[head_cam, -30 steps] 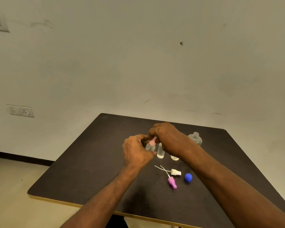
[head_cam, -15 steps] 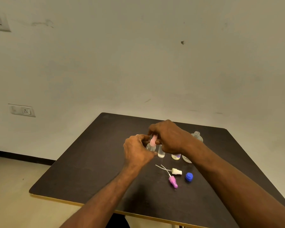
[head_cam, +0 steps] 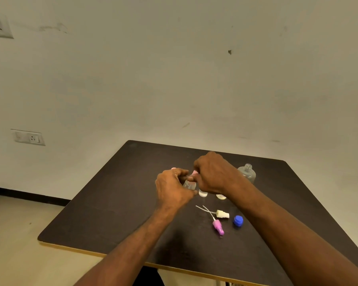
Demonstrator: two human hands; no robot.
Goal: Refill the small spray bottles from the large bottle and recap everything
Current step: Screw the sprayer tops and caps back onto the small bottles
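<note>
Gripping a small clear bottle (head_cam: 189, 184) at mid-frame, our left hand (head_cam: 173, 187) curls round its body while our right hand (head_cam: 214, 174) pinches the pink sprayer (head_cam: 194, 172) on its neck. Two more small bottles (head_cam: 203, 193) stand just under the right hand. The large bottle (head_cam: 247, 173), uncapped, stands right of that hand. Lower right on the worktop (head_cam: 112, 203) lie a white sprayer (head_cam: 222, 214), a purple sprayer (head_cam: 218, 226) and a blue cap (head_cam: 238, 220).
</note>
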